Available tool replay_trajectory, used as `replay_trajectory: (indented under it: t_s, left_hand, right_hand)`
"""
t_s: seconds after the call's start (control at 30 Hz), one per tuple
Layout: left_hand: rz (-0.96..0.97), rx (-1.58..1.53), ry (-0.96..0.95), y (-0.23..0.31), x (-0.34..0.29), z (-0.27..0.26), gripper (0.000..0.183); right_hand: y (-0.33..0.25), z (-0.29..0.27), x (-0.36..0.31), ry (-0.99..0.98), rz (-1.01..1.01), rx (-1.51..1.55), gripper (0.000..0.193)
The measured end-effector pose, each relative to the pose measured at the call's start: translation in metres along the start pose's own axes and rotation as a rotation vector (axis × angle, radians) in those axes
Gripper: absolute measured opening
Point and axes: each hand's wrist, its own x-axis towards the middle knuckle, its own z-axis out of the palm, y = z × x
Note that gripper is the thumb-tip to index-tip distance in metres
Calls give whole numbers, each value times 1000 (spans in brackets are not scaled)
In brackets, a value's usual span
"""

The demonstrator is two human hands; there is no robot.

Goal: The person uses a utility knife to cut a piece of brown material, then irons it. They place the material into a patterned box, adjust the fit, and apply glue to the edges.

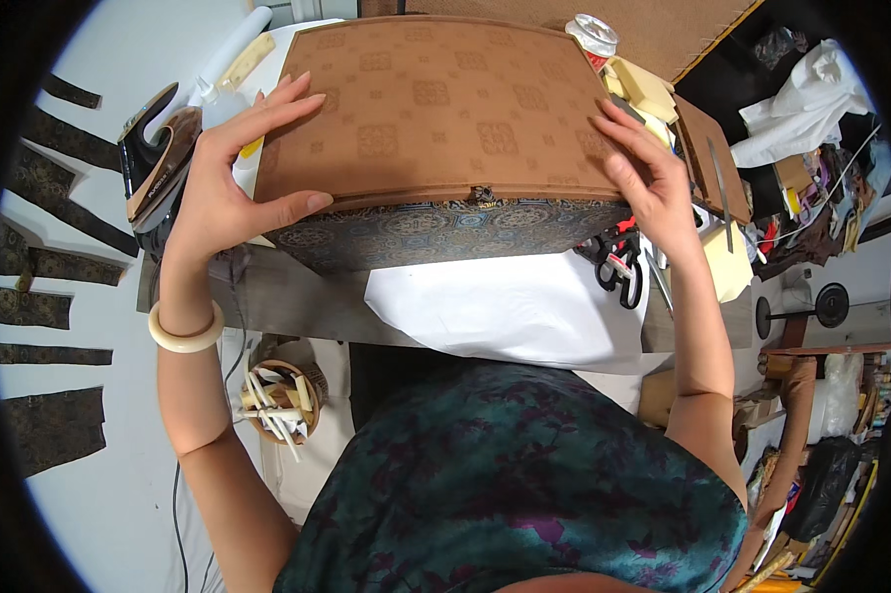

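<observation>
A large box stands before me, its brown top patterned with square motifs and its front side covered in dark blue-grey brocade. At the middle of the top's front edge is a small dark knot-like fastener. My left hand lies on the box's left edge, fingers spread, thumb at the front corner. On the right edge my right hand rests with its fingertips on the top and its fingers extended. Under the box and toward me spreads a white sheet. Black-and-red scissors lie near my right wrist.
A clothes iron and a squeeze bottle stand left of the box. Right of it are a drink can, yellowish blocks and a metal ruler. A basket of scraps sits below the table's edge. Dark fabric pieces hang at far left.
</observation>
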Motion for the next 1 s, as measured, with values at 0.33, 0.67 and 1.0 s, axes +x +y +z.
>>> replay_trajectory:
  t_s: [0.33, 0.67, 1.0]
  left_hand:
    - [75, 53, 155, -2, -11, 4, 63]
    - [97, 45, 84, -8, -11, 9, 57]
    - [-85, -133, -17, -5, -15, 11, 27]
  right_hand:
    - [-69, 49, 17, 159, -770, -179, 36]
    - [-65, 66, 26, 199, -624, 24, 20]
    - [-75, 57, 26, -43, -340, 110, 11]
